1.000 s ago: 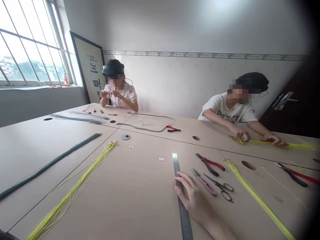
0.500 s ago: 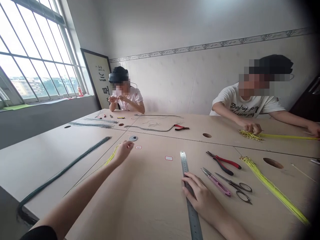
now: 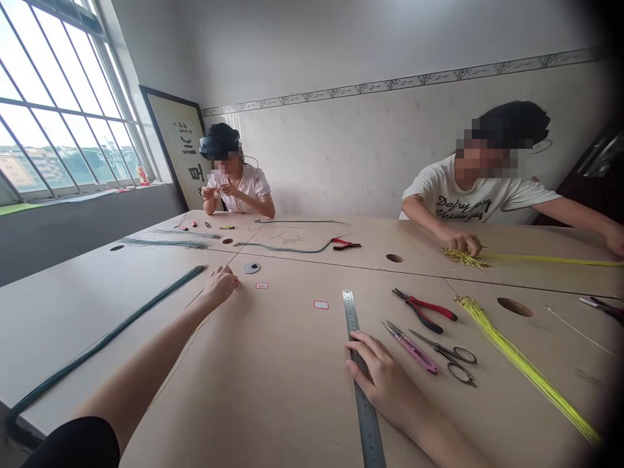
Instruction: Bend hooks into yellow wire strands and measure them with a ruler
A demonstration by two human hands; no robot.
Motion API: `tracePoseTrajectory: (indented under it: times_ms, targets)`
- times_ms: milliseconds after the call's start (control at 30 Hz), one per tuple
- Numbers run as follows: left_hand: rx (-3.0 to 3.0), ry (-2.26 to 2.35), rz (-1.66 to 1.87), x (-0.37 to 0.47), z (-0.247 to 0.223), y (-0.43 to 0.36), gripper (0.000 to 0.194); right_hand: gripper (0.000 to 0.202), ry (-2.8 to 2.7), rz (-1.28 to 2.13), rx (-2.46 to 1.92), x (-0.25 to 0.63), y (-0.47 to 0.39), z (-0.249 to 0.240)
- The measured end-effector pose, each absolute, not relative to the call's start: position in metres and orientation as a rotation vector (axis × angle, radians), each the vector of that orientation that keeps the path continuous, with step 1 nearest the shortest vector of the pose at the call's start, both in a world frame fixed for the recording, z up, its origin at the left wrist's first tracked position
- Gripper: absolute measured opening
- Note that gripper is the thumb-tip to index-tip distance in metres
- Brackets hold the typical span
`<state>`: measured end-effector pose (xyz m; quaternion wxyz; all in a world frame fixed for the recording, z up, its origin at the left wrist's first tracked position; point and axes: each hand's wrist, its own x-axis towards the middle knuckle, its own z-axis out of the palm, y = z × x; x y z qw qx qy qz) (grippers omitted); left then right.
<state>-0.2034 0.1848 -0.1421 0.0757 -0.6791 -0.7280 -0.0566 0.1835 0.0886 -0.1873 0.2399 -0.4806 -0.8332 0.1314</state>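
My left hand point(image 3: 221, 286) is on the table at left centre, with its fingers bent together. The yellow cords there are mostly hidden behind it, and whatever its fingertips hold cannot be made out. A thin yellow cord point(image 3: 188, 351) trails beside my left forearm. My right hand point(image 3: 377, 367) grips a metal ruler point(image 3: 368, 422), its fingers curled across the upper half. Just right of that hand lie a pink-handled cutter point(image 3: 414, 351), dark scissors point(image 3: 451, 357) and red-and-black pliers point(image 3: 426, 311).
A dark green cord bundle point(image 3: 121, 331) lies at left, a yellow-green bundle point(image 3: 521, 364) at right. Between my hands are two small labels point(image 3: 321, 305) and a round grey disc point(image 3: 252, 268). Two people point(image 3: 238, 188) sit across the table point(image 3: 283, 390); one person's hand point(image 3: 461, 242) touches yellow cords.
My left hand has drawn back to the left over the yellow cords, hiding them. My right hand stays on the ruler. The whole view has shifted slightly.
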Motion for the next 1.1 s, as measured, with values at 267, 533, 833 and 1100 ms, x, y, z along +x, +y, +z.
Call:
tracePoseTrajectory:
  times_ms: [267,533,833,1100]
  targets:
    - [-2.026,-2.210,-0.049,-0.205,-0.140,0.199,0.023,0.033,-2.277,0.364,-1.296,0.184,0.089,-0.189]
    - [-2.041,-2.140,0.011,-0.202,-0.138,0.203,0.023,0.033,-2.287,0.360,-1.302,0.183,0.087,-0.184]
    - [-1.998,-2.117,-0.113,-0.195,-0.137,0.198,0.024,0.029,-2.279,0.349,-1.278,0.183,0.086,-0.185]
    - [-1.890,-2.063,-0.435,-0.189,-0.067,0.206,0.026,0.025,-2.265,0.324,-1.240,0.182,0.089,-0.188]
